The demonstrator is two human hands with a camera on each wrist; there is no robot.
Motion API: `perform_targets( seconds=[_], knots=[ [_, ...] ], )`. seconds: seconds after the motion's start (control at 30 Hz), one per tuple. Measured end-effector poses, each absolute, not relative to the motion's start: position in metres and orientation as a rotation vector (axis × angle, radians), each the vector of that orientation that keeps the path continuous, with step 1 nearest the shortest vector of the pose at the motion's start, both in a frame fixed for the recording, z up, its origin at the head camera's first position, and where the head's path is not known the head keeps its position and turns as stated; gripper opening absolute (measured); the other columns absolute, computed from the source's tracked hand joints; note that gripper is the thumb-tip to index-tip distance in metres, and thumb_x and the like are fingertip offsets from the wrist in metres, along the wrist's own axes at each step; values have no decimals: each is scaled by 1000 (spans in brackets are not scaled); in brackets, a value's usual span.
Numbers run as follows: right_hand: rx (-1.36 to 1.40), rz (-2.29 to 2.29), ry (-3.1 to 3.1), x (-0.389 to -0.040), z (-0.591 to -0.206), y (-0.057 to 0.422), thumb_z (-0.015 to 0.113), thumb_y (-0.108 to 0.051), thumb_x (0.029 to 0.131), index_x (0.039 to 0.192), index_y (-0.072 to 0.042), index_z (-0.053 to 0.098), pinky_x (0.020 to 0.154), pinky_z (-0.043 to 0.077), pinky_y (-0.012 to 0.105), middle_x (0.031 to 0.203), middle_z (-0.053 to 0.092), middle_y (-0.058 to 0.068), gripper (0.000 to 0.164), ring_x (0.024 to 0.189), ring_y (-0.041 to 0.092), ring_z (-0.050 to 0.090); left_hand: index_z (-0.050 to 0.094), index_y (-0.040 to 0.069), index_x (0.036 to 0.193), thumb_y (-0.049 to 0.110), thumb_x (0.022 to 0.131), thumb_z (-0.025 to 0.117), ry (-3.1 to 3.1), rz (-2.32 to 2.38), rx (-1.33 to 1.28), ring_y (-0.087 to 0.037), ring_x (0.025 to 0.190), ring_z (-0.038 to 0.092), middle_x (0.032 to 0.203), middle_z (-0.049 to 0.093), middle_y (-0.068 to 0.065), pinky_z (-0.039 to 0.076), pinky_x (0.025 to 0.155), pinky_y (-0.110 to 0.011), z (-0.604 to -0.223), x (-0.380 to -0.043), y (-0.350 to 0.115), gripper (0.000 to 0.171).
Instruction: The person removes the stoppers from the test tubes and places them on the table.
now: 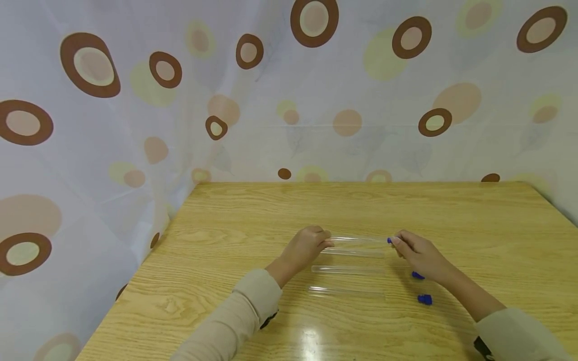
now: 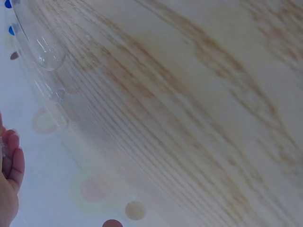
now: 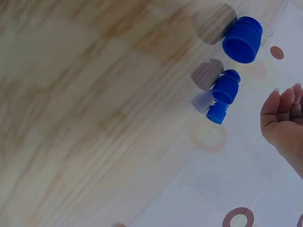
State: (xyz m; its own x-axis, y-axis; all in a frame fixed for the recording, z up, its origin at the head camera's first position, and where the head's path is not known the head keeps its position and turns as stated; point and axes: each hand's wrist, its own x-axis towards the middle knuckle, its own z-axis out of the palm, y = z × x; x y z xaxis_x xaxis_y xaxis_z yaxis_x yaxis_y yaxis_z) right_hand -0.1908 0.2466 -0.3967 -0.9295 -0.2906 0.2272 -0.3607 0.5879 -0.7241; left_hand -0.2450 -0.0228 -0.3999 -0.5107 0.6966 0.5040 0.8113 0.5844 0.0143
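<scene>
In the head view my left hand [image 1: 307, 246] grips the left end of a clear test tube [image 1: 358, 239], the farthest of several. My right hand [image 1: 419, 253] pinches a blue cap [image 1: 390, 240] at the tube's right end; whether it sits in the mouth cannot be told. Nearer me, other clear test tubes [image 1: 347, 271] lie side by side on the table. Their rounded ends [image 2: 49, 59] show in the left wrist view. The left hand [image 2: 10, 170] and right hand [image 3: 286, 118] appear only partly at the wrist views' edges, their grips mostly hidden.
Loose blue caps [image 1: 424, 299] lie on the wooden table [image 1: 217, 311] below my right hand; the right wrist view shows three, the largest-looking cap [image 3: 242, 41] at the top. A patterned curtain [image 1: 271, 100] hangs behind and left of the table.
</scene>
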Motion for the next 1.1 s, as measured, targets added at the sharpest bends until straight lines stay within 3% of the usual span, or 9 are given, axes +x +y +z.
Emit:
perform_targets(
  seconds=[0.4,1.1],
  knots=[
    [614,1284,-2688,-190,-390,244,34,-16,102,84,-1,47,50,35,24,71,44,3,28,59,14,40,68,3,90,19,84,63,-2371,-445,-1201,-14,75,65,82,68,-6,53,71,-15,-400,-244,-25,18],
    [507,1292,-2700,-192,-386,250,51,-13,96,107,4,57,46,37,22,77,53,4,21,55,5,39,68,2,90,17,83,65,-2362,-470,-1196,-15,78,66,84,69,-6,54,72,-15,-402,-249,-28,17]
  ],
)
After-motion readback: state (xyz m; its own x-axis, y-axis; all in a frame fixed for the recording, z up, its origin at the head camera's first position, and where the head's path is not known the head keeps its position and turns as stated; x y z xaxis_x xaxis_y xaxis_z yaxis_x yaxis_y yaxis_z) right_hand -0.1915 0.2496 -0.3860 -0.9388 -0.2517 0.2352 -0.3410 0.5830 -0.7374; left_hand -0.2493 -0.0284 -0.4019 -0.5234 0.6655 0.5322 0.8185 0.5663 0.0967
